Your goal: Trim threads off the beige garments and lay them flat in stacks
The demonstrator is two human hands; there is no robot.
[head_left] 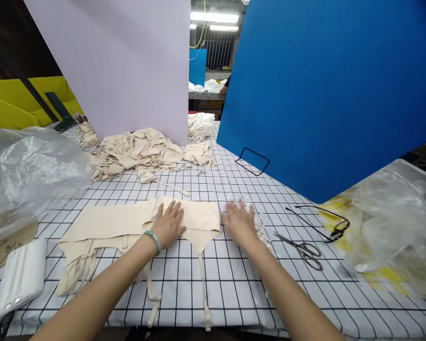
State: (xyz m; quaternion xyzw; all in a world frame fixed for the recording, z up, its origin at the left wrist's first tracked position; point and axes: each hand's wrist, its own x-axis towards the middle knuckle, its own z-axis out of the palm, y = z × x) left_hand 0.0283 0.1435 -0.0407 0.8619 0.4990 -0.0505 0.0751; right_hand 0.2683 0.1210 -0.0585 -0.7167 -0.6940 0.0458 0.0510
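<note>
A beige strapped garment (pixel 110 220) lies spread on the white grid tablecloth, its right part folded over in a flat layer. Thin straps (pixel 203 289) trail from it toward the front edge of the table. My left hand (pixel 167 222), with a green bangle at the wrist, rests flat on the folded part, fingers spread. Just past the garment's right end is my right hand (pixel 239 222), somewhat blurred, its fingers apart and nothing seen in them. Small white scraps (pixel 260 227) lie beside and partly under it. I cannot tell whether it touches the cloth.
Scissors (pixel 303 250) and black-framed glasses (pixel 335 227) lie to the right. Behind is a heap of beige garments (pixel 142 149). Clear plastic bags (pixel 31 166) flank both sides, with a white power bank (pixel 21 277) front left. Lilac (pixel 128 61) and blue (pixel 326 85) panels stand behind.
</note>
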